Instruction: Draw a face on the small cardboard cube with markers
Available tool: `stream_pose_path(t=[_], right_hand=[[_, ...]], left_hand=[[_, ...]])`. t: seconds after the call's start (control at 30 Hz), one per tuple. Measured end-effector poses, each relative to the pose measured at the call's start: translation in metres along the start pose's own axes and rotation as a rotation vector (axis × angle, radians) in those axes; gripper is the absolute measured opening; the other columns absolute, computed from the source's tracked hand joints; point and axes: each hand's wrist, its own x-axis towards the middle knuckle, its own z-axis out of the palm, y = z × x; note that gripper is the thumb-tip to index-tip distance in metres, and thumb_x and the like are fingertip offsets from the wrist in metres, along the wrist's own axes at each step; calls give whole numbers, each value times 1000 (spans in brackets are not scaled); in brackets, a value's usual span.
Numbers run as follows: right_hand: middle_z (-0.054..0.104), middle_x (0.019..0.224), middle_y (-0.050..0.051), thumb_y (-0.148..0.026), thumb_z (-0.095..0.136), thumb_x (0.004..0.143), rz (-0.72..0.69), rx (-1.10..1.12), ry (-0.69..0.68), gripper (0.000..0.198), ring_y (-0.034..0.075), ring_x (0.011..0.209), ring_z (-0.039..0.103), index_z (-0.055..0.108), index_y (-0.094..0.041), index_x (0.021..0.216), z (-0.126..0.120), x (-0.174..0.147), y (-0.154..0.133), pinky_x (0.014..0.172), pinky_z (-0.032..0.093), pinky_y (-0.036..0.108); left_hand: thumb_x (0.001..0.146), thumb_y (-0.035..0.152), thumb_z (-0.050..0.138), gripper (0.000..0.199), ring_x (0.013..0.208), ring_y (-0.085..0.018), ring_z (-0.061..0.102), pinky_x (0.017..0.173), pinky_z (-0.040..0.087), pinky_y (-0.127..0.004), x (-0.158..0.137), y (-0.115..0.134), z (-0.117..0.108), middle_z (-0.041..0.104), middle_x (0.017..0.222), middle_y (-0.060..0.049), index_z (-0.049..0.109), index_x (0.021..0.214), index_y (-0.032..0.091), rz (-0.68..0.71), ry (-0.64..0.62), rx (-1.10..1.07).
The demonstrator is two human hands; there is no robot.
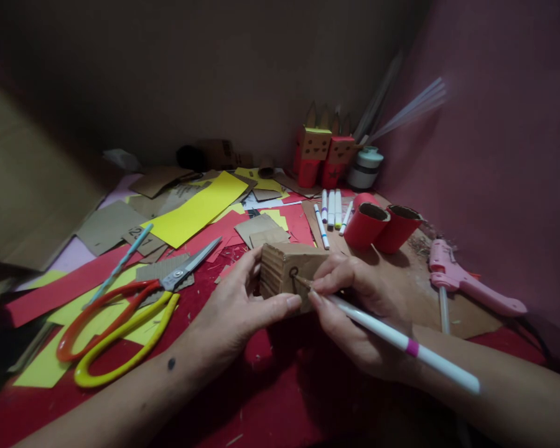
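My left hand (245, 302) grips a small cardboard box (284, 267) from its left side, thumb across the front face. Corrugated ridges show on the box's left side, and a small dark ring is drawn on its front. Pinched in my right hand (354, 305) is a white marker (401, 339) with a purple band. Its brown tip points at the box face just right of the ring; whether it touches I cannot tell. The fingers of my right hand also rest close against the box's right edge.
Scissors (168, 283) with red and yellow handles lie left, near a yellow paper strip (200, 208) and scraps. Several markers (331, 208), red tubes (366, 227) and a pink glue gun (466, 280) lie right. Two red figures (315, 155) and a jar (365, 168) stand behind.
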Motion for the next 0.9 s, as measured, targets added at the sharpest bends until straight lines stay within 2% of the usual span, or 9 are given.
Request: stream_pose_path(t=[0.3, 0.9], right_hand=[[54, 78, -2, -5, 57, 86, 8, -9, 12, 19, 9, 60, 48, 52, -22, 92, -1, 1, 1, 53, 38, 23], [53, 76, -2, -7, 58, 87, 43, -3, 19, 19, 11, 61, 51, 52, -24, 93, 0, 1, 0, 51, 40, 25]], left_hand=[[70, 8, 81, 60, 117, -23, 66, 93, 53, -27, 2, -1, 0, 73, 124, -3, 61, 124, 23, 2, -12, -16], [66, 5, 78, 63, 117, -25, 66, 93, 52, -29, 0, 0, 1, 73, 124, -5, 60, 124, 22, -14, 5, -18]])
